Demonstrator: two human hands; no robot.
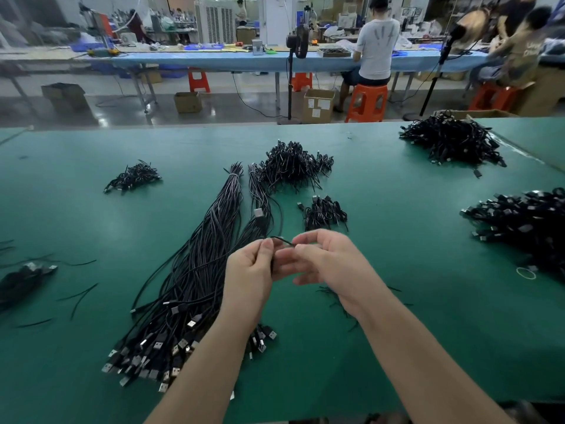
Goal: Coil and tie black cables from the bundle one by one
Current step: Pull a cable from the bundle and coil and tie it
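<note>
Fingers of the left hand [249,272] pinch one black cable [282,240], right hand [324,258] nipping its thin end just beside them. Light, limp, springy stuff: best held near the tip. Beneath and left of the fingers sprawls the bundle [195,270].

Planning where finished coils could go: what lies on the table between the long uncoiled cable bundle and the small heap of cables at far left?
In the head view, only bare green table separates the bundle from the small heap.
</note>
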